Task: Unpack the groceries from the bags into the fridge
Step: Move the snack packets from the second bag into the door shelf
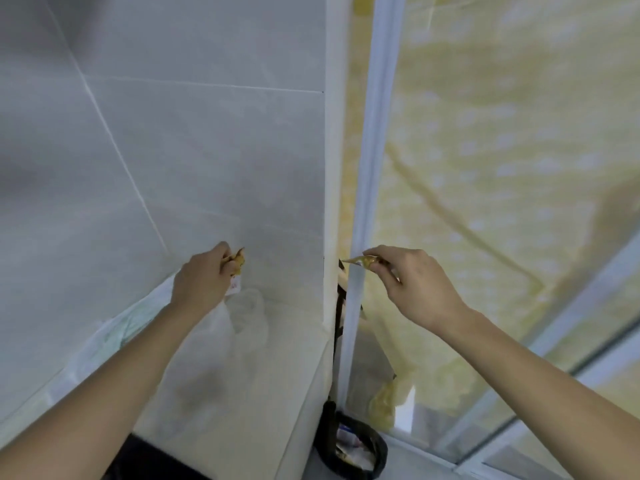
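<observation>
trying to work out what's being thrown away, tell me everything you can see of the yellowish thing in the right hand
The yellowish wrapper scrap looks like thin, crinkled, shiny film, gold to olive in colour. It is pinched in the grip of the right hand, between thumb and fingertips. A pointed, torn-looking end sticks out leftward, roughly level, in front of the pale vertical frame. It hangs in the air, touching only the fingers. The image is too blurred to show any print, and the rest is hidden inside the hand.
</observation>
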A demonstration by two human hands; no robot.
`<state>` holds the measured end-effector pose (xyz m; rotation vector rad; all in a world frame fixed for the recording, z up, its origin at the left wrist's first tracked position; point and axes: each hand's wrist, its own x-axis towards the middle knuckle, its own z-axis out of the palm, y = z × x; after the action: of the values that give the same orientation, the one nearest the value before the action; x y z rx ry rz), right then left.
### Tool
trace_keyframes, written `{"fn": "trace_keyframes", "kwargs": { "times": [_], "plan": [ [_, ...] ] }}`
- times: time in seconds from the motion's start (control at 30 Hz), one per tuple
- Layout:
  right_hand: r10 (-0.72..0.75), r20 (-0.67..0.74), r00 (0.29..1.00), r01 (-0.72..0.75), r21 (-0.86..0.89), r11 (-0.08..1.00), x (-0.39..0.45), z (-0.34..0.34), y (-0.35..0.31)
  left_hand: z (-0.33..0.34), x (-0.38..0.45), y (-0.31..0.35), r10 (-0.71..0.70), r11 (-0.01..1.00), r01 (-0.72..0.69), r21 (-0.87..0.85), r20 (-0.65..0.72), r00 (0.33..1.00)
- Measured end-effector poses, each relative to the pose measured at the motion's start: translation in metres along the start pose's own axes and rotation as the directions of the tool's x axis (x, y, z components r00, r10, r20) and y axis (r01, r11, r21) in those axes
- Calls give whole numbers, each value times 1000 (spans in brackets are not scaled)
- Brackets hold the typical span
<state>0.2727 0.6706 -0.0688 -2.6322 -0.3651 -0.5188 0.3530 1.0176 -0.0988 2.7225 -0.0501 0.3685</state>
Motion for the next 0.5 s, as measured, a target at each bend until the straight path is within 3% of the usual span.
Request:
{"fn": "trace_keyframes", "kwargs": {
  "times": [0.1,0.27,0.4,0.5],
  "plan": [
    [-36,3,999,36,18,999,-6,3,-1,0,-15,17,78,997,-78,-5,31,996],
    [-76,-22,997,75,-13,997,-12,-21,11,-10,-31,97,351,936,-351,-15,32,936],
    [-43,-104,994,36,-67,997,-30,-74,43,-24,-32,187,534,842,-536,-51,-57,844],
    [22,-170,985,-47,-139,989,-55,-126,74,-26,-31,264,677,722,-685,-98,-103,729]
  ]
}}
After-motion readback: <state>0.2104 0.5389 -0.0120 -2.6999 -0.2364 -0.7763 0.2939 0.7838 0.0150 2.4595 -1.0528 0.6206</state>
